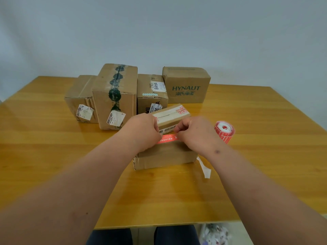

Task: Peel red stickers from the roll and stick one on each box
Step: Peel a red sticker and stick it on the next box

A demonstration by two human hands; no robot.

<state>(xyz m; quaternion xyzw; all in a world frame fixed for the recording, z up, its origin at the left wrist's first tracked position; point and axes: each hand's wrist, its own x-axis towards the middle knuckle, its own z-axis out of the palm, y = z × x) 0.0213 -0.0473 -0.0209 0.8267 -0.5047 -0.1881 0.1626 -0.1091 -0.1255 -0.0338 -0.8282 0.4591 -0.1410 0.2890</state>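
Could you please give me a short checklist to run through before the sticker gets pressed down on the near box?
1. Red sticker held at both ends by the left hand and right hand: ok.
2. Sticker stretched flat over the near box: ok, it looks straight.
3. Sticker fully stuck down: cannot tell, the hands cover its ends.
4. Backing strip out of the way: ok, it lies on the table right of the box.
5. Sticker roll within reach for the next box: ok, it sits just right of the right hand.
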